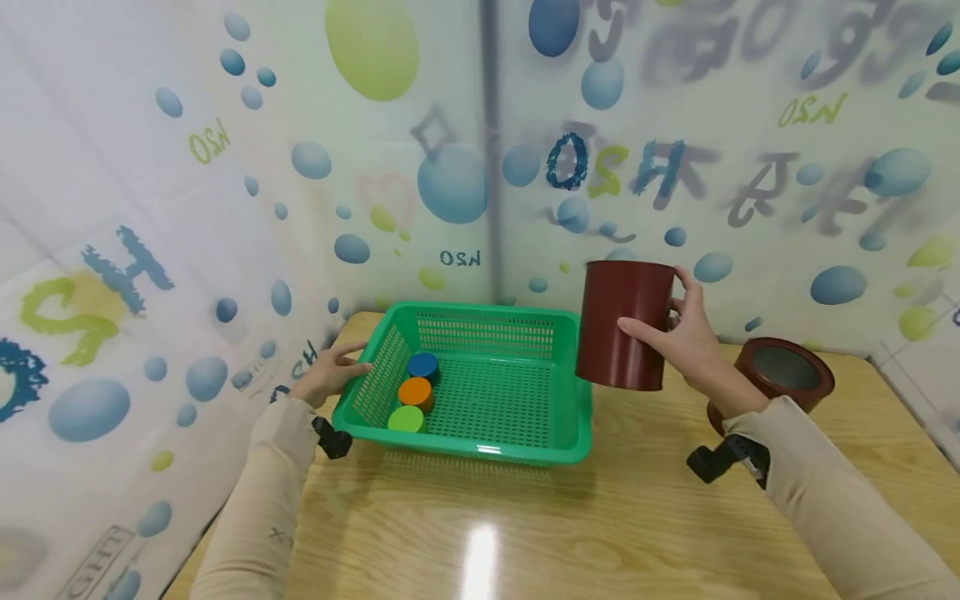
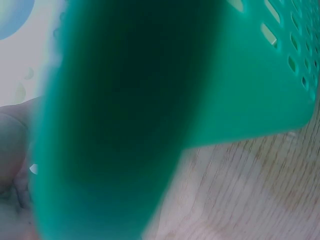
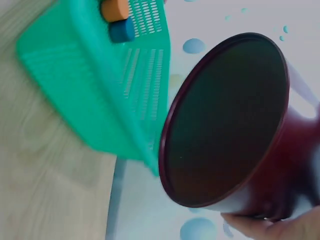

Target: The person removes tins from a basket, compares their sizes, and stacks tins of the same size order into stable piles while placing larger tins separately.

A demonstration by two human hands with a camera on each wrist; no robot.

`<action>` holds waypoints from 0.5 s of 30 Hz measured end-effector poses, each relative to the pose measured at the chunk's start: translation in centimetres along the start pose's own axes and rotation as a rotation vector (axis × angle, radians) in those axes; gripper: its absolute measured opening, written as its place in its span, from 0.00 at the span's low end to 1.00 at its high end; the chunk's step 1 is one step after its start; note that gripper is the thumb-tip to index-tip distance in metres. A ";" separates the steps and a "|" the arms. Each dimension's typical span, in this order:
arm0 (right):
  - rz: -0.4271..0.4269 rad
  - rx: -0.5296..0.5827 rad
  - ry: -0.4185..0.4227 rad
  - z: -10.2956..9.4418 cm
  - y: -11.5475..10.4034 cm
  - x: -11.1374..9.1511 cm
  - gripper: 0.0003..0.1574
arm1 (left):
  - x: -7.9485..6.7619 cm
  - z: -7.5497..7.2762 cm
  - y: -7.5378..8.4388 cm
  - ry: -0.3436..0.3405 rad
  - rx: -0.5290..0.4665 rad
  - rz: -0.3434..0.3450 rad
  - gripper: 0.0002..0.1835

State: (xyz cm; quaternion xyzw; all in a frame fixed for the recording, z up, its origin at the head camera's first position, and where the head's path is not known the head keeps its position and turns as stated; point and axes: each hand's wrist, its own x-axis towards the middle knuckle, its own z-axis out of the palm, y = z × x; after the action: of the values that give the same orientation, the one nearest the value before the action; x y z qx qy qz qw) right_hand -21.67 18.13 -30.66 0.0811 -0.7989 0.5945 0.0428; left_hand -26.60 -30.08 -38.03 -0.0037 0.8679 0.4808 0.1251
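My right hand (image 1: 686, 333) grips a dark red cylindrical container (image 1: 624, 325), thumb along its front and fingers behind. Held above the table, the container overlaps the right end of a green plastic basket (image 1: 487, 454) in the head view. Its dark round end (image 3: 225, 120) fills much of the right wrist view. At the basket's left rim is my left hand (image 1: 330, 373), fingers loosely extended and fingertips right at the edge. Along the basket's left side sit a blue cylinder (image 1: 423, 367), an orange cylinder (image 1: 416, 394) and a lime green cylinder (image 1: 407, 418).
A second dark red container (image 1: 783, 371) stands on the wooden table (image 1: 637, 517) at the right, partly hidden by my right forearm. A wall covering printed with blue and green bubbles (image 1: 452, 185) rises behind the table and along its left side.
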 end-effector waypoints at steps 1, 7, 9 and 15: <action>-0.006 -0.024 0.010 -0.6 0.3 -0.6 0.59 | 0.0 0.1 0.0 -0.005 -0.003 0.002 0.32; 0.016 -0.152 0.049 -3.8 2.8 -4.2 0.62 | 0.0 0.2 0.1 -0.006 0.003 0.000 0.32; 0.025 -0.183 0.057 -4.4 3.7 -5.4 0.63 | 0.0 0.1 0.0 -0.006 0.005 -0.003 0.32; 0.039 -0.247 0.058 -5.7 6.5 -8.4 0.64 | -0.1 0.1 0.2 0.001 0.028 -0.001 0.32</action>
State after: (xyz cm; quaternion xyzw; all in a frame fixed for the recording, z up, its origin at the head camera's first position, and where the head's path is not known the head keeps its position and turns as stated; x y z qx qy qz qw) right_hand -14.75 26.04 -36.48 0.0425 -0.8658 0.4944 0.0642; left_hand -26.49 -29.92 -37.87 -0.0025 0.8747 0.4683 0.1247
